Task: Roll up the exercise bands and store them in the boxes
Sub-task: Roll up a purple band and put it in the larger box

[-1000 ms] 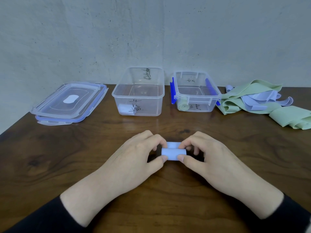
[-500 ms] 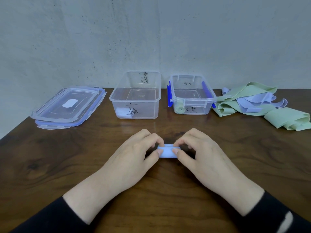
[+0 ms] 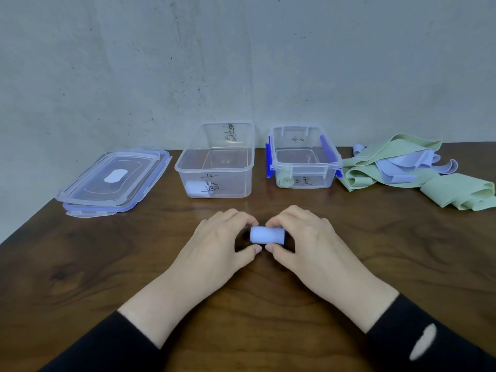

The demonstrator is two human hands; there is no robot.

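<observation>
A pale lilac exercise band, rolled into a short tight cylinder (image 3: 267, 235), lies on the wooden table between my hands. My left hand (image 3: 220, 245) pinches its left end with curled fingers and thumb. My right hand (image 3: 306, 242) pinches its right end the same way. Behind them stand two clear boxes: the larger left box (image 3: 214, 159) holds one lilac roll (image 3: 197, 188) in its front corner, and the smaller right box (image 3: 303, 157) with blue clips holds one green roll (image 3: 285, 181). A loose heap of green and lilac bands (image 3: 408, 170) lies at the back right.
Two clear lids with blue rims (image 3: 112, 181) are stacked at the back left of the table. A grey wall rises right behind the boxes. The table's left edge (image 3: 24, 229) runs diagonally toward me.
The roll has turned further between my fingers and now shows as a full cylinder. Both hands have shifted slightly away from me on the table.
</observation>
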